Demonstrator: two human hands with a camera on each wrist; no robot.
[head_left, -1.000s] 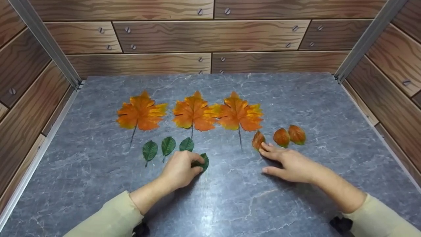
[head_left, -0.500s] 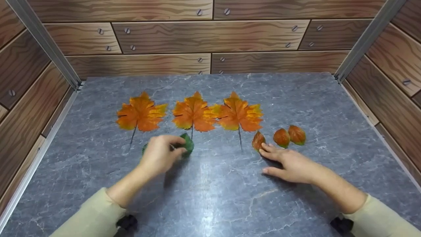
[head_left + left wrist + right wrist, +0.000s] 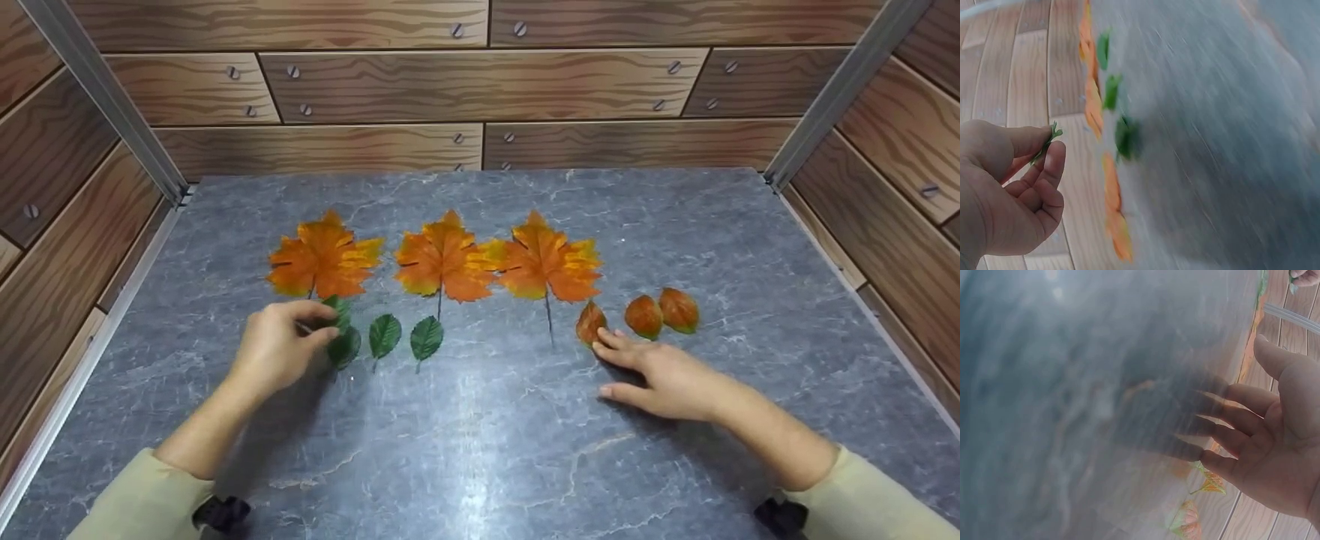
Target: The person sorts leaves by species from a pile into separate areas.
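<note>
My left hand [image 3: 277,349] pinches a green leaf [image 3: 339,309] between thumb and fingertips, over the leftmost of the green leaves on the table [image 3: 345,351]. In the left wrist view the pinched leaf [image 3: 1048,145] shows edge-on, the other fingers curled toward the palm. Two more green leaves, one in the middle [image 3: 385,336] and one to its right [image 3: 426,339], lie in a row. My right hand [image 3: 667,376] rests on the table with fingers extended, fingertips at the lower edge of a small brown-orange leaf [image 3: 589,322].
Behind the green row lie three orange maple-shaped leaves, left [image 3: 324,256], middle [image 3: 444,256] and right [image 3: 546,256]; the last two overlap. Two brown-orange leaves, a nearer [image 3: 643,316] and a farther [image 3: 679,310], lie beyond my right hand. Wood-patterned walls [image 3: 480,86] enclose the grey table [image 3: 495,450].
My left hand has carried the green leaf leftward, from right of the green row to its left end, uncovering the middle and right green leaves. My right hand has stayed in place.
</note>
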